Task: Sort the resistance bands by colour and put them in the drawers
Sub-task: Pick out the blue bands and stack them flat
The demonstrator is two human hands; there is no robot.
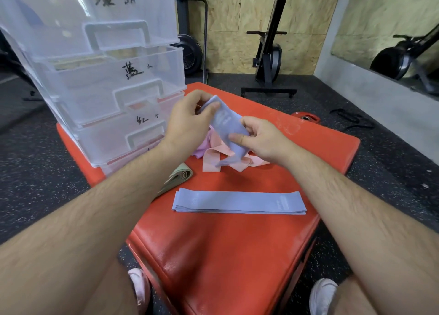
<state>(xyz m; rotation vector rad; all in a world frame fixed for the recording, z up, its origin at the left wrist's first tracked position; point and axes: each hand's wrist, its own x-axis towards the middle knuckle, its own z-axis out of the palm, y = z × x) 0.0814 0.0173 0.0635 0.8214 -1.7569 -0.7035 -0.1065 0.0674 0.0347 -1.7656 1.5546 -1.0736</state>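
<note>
Both hands hold one blue resistance band (pixel 228 127) above the red mat (pixel 225 248). My left hand (pixel 190 122) pinches its upper end, my right hand (pixel 263 139) grips its lower part. Under the band lies a tangle of pink bands (pixel 213 159). A flat stack of blue bands (pixel 238 202) rests nearer to me on the mat. Folded green bands (pixel 178 178) lie partly hidden by my left forearm. A clear plastic drawer unit (pixel 104 77) with handwritten labels stands at the mat's left rear, its drawers pulled partway out.
The mat sits on dark speckled gym flooring. A red weight plate (pixel 306 117) lies beyond the mat's right edge. Exercise machines (pixel 270 53) stand by the wooden wall. My white shoes (pixel 323 295) show at the bottom.
</note>
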